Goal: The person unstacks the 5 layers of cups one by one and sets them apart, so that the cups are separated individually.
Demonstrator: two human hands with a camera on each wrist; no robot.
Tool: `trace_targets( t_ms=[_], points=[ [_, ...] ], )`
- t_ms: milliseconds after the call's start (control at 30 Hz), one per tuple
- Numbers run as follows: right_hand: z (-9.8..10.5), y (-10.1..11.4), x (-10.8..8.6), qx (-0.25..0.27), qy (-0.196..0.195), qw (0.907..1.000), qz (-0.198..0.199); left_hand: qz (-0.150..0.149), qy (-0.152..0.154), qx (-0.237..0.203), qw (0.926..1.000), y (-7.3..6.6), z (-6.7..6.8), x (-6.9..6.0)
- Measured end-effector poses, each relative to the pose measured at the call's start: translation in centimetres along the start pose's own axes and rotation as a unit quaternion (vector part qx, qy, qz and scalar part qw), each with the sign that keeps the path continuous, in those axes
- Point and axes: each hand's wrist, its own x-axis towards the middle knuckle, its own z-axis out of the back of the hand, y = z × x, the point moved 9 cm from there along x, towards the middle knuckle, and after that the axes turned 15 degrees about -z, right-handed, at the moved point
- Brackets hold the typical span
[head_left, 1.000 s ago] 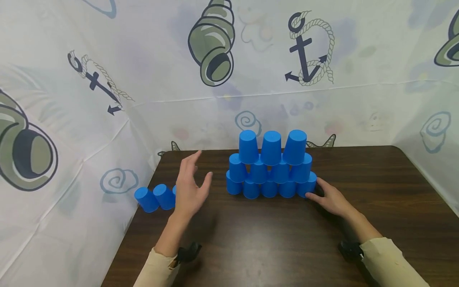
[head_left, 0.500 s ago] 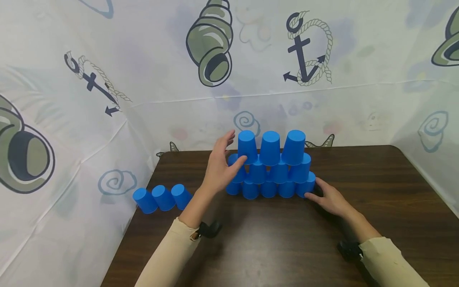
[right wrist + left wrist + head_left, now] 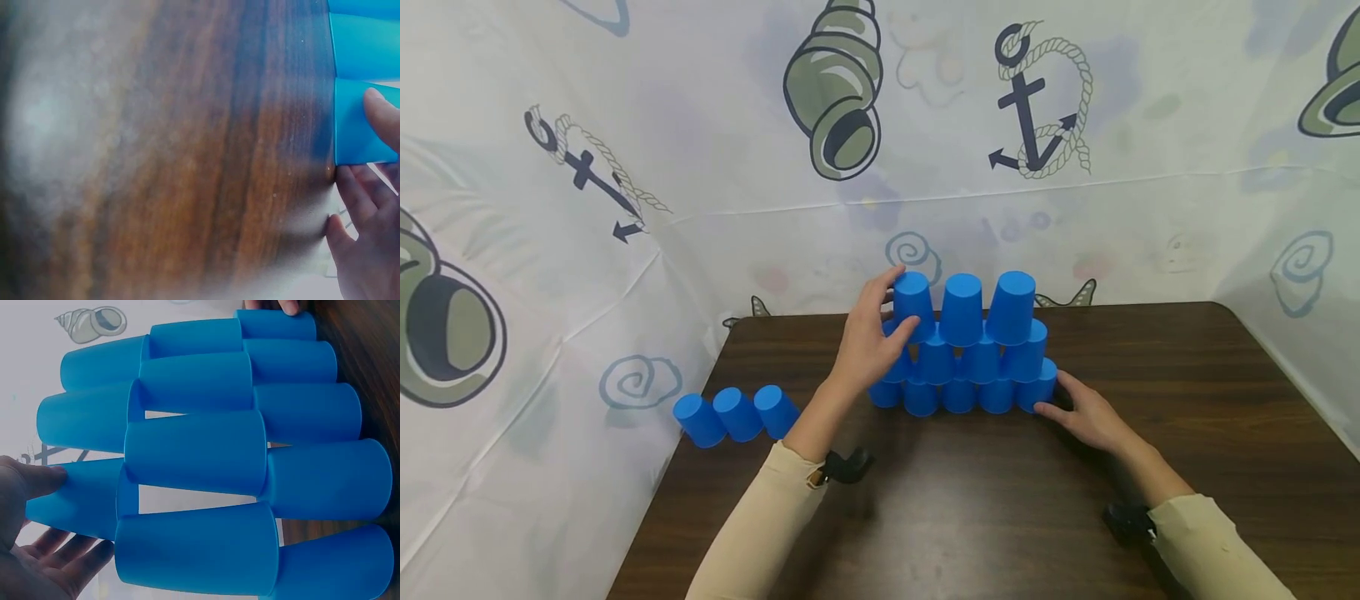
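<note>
Blue cups stand upside down in a three-tier stack. My left hand (image 3: 865, 337) is at the left end of the top tier, around the top-left cup (image 3: 913, 302). In the left wrist view its thumb (image 3: 47, 479) lies on that cup's side, with the other fingers around the far side. At the stack's lower right corner, my right hand (image 3: 1093, 414) holds the end cup of the bottom tier (image 3: 1036, 390). The right wrist view shows the thumb (image 3: 382, 115) on that cup and fingers along its outer side.
Three more upside-down blue cups (image 3: 737, 414) stand in a row at the table's left edge, near my left forearm. The dark wooden table (image 3: 970, 508) meets a white printed cloth (image 3: 737, 125) at the back and left.
My left hand has moved right and up from beside the separate cups to the stack's top-left cup, which it now grips. My right hand stays at the bottom-right cup.
</note>
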Motion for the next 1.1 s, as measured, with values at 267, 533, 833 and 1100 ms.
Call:
trace_targets(
  t_ms=[267,533,833,1100],
  points=[
    [0.0,0.0,0.0,0.001,0.0,1.0,-0.001,-0.002,-0.01,-0.003,0.9999,0.0,0.9,-0.4],
    [-0.1,0.2,0.0,-0.002,-0.002,1.0,0.0,0.004,-0.056,-0.015,0.9983,-0.1,4.2,-3.8],
    [0.0,0.0,0.0,-0.001,-0.001,1.0,-0.004,0.067,-0.122,0.013,0.9902,-1.5,9.4,-8.2],
    [-0.1,0.0,0.0,0.002,-0.001,1.0,0.0,0.108,-0.096,0.069,0.9871,2.6,9.5,-14.7]
  ],
)
